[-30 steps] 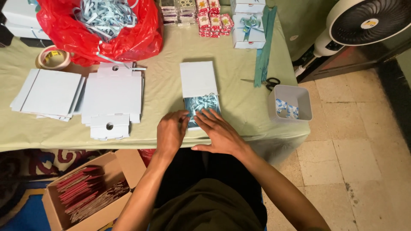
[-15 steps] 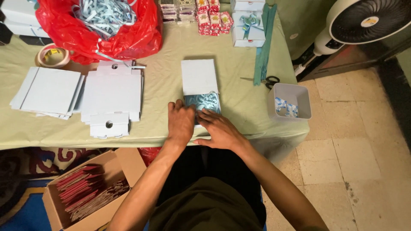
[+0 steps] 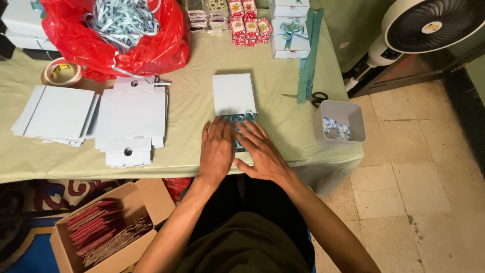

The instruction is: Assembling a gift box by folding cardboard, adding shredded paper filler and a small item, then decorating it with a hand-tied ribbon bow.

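Observation:
An open white box lies on the green table (image 3: pixel 192 65) in front of me, its lid (image 3: pixel 233 93) flat towards the far side. Shredded pale blue paper filling (image 3: pixel 241 119) shows in the box's near half. My left hand (image 3: pixel 217 149) and my right hand (image 3: pixel 260 151) lie side by side, palms down, fingers spread, pressing on the filling and covering most of that half. Neither hand grips anything.
Flat white box blanks (image 3: pixel 132 119) and another stack (image 3: pixel 55 114) lie to the left. A red bag (image 3: pixel 116 45) of paper shreds, a tape roll (image 3: pixel 61 73), scissors (image 3: pixel 317 97), a small grey tub (image 3: pixel 339 121), ribboned boxes (image 3: pixel 289 31). A carton (image 3: pixel 106 232) on the floor; a fan (image 3: pixel 429 25) at the right.
Both hands have moved forward from the table's near edge onto the blue filling and flattened out over it, fingers spread.

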